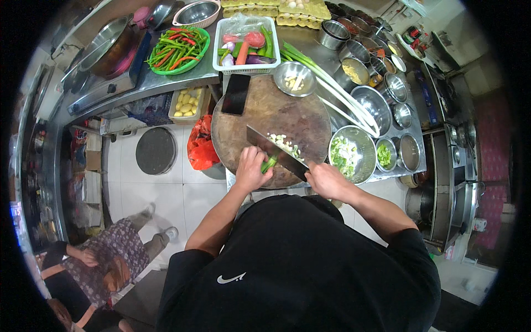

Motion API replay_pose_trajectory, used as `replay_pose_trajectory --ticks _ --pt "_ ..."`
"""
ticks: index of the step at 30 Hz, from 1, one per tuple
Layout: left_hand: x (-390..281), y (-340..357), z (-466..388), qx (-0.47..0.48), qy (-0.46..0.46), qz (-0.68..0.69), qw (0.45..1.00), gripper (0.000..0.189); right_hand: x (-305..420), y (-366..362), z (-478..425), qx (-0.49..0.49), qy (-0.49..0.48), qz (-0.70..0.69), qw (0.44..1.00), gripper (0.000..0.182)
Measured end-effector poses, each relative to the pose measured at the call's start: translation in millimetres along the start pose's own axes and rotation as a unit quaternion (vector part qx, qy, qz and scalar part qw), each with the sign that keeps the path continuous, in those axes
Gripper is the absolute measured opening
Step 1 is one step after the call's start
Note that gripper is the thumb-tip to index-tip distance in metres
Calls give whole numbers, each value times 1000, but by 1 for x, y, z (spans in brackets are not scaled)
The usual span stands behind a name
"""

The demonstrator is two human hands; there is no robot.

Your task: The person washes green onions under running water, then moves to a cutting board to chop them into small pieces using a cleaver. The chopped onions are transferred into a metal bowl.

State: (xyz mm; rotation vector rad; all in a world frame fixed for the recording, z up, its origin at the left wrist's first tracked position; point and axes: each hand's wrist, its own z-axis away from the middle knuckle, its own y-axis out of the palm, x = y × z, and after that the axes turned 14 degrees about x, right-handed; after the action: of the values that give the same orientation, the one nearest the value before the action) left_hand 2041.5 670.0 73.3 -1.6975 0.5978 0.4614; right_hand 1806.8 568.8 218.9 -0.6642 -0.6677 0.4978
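My left hand [252, 168] holds a bunch of green onion stalks [269, 164] down on a round wooden chopping block [286, 112]. The handle of a cleaver [277, 153] is in my right hand [327, 179]; its broad blade lies slantwise beside the stalks. Chopped green onion [282, 142] is scattered on the block behind the blade. To the right, a steel bowl [363, 166] contains more chopped green onion. A smaller steel bowl [306, 72] with pale yellow pieces and a black phone [236, 94] rest at the block's far edge.
Long green onions [338, 89] lie right of the block. Behind it stands a white basket of vegetables [247, 68], with a green basket of peppers [178, 52] farther left. Steel containers [354, 52] crowd the right side. A person in a patterned apron [116, 257] sits at lower left.
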Motion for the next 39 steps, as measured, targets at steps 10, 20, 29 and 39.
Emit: replay_pose_trajectory --ticks 10,20,29,39 --pt "-2 -11 -3 37 -11 0 999 40 2 12 -39 -52 -12 7 999 26" --pt "2 -20 23 30 -24 17 999 46 9 4 1 -47 -4 -5 999 26" --pt "8 -9 16 -3 3 -12 1000 38 12 33 -48 -36 -13 13 999 29" --pt "4 -1 17 -52 -30 -30 998 37 23 -4 -5 -37 -16 43 998 26"
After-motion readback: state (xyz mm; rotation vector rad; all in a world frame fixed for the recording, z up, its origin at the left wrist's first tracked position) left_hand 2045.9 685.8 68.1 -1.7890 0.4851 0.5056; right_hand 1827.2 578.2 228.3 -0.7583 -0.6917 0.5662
